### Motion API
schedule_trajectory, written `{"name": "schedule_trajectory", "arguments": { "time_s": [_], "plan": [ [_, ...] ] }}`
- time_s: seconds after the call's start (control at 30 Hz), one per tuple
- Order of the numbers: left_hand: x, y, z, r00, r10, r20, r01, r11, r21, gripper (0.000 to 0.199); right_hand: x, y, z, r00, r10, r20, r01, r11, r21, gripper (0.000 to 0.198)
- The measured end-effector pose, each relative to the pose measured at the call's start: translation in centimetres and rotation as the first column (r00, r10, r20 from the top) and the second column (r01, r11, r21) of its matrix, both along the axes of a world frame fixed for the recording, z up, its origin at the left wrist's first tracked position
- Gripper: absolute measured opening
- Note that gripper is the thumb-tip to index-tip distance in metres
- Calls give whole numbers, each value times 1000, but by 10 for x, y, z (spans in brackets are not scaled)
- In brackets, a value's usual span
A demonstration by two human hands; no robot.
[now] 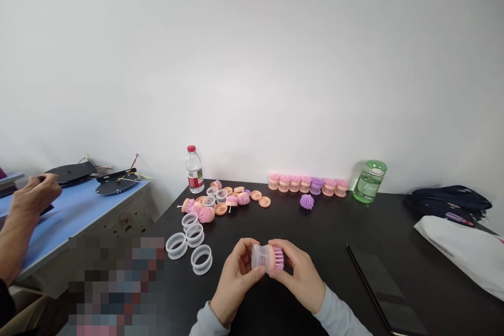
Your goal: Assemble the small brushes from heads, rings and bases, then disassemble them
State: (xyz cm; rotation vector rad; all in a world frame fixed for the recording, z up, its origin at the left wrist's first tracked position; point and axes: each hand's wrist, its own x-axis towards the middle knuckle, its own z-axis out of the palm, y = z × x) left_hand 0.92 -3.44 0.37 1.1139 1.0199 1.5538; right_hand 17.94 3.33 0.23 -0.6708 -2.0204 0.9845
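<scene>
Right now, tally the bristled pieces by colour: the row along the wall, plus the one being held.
Pink row pieces: 6
Purple row piece: 1
Pink held piece: 1
Total: 8

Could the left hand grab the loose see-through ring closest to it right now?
Probably not right now: the left hand is busy holding a clear piece. Nothing seems to stand between it and the loose ring, though.

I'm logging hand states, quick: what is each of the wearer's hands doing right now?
Left hand: closed, holding the clear plastic ring.
Right hand: closed, holding the pink-bristled brush head against the ring.
</scene>
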Motion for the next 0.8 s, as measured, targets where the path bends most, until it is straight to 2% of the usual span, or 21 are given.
{"name": "schedule_trajectory", "arguments": {
  "time_s": [0.07, 0.17, 0.23, 0.27, 0.33, 0.47, 0.53, 0.6, 0.7, 0.8],
  "plan": [
    [0, 0, -2, 984, 83, -157, -78, 996, 34, 39, -4, -2, -3, 1000, 29, -3, -29, 998, -57, 35],
    [-3, 0, -2, 899, 235, -370, -198, 971, 136, 36, -11, 2, -17, 999, 31, -29, -33, 996, -82, 54],
    [-6, 0, -2, 844, 329, -424, -269, 943, 197, 36, -14, 14, -29, 997, -63, -40, 62, 998, -26, 61],
    [-8, 0, -2, 825, 368, -428, -306, 929, 210, 38, -15, 23, -35, 989, -138, -47, 139, 990, 11, 58],
    [-11, 3, -4, 814, 417, -403, -378, 909, 177, 47, -14, 46, -42, 947, -317, -62, 321, 944, 77, 46],
    [-14, 9, -12, 879, 361, -312, -379, 925, 3, 67, 2, 104, -42, 819, -570, -73, 574, 806, 143, 43],
    [-14, 11, -16, 899, 326, -292, -347, 937, -24, 65, 12, 129, -40, 743, -666, -69, 665, 721, 194, 44],
    [-13, 12, -19, 917, 294, -270, -312, 950, -26, 55, 18, 150, -40, 685, -727, -56, 715, 654, 248, 45],
    [-13, 12, -21, 947, 217, -239, -231, 972, -34, 41, 19, 171, -46, 638, -770, -14, 734, 602, 315, 45],
    [-12, 9, -17, 951, 197, -238, -209, 978, -25, 37, 17, 182, -52, 601, -798, 40, 737, 573, 359, 46]
  ]
}}
